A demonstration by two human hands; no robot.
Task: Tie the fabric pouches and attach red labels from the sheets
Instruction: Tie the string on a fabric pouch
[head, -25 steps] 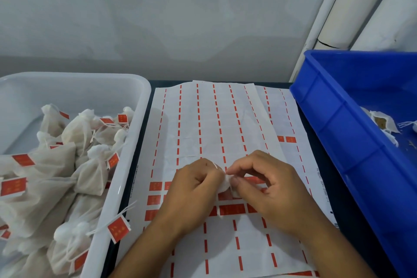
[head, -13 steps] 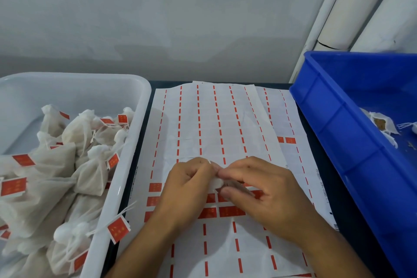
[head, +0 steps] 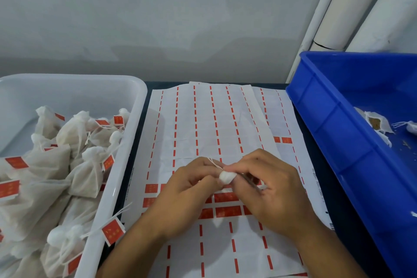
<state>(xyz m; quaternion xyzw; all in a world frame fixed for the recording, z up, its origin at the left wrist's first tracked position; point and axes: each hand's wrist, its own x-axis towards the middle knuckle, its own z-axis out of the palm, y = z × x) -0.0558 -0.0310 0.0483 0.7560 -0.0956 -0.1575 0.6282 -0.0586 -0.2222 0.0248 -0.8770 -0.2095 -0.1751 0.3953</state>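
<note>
Left hand (head: pixel 185 189) and right hand (head: pixel 268 189) meet over white label sheets with red stickers (head: pixel 214 131), fingers curled, both pinching small white fabric pouch (head: pixel 227 176) between fingertips. Thin white drawstring (head: pixel 214 163) runs from pouch top across left fingers. Pouch held just above sheets, mid-table. White plastic tub (head: pixel 135 119) at left holds tied, labelled pouches (head: pixel 85 174). Blue plastic crate (head: pixel 338 142) at right holds open pouches (head: pixel 375 123).

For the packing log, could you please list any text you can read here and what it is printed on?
None can be read.
Red labels on the label sheet: faint marks, blurred.
Sheet's right margin: small vertical print, too small.
Labels on the tied pouches in the white tub: blurred.
</note>
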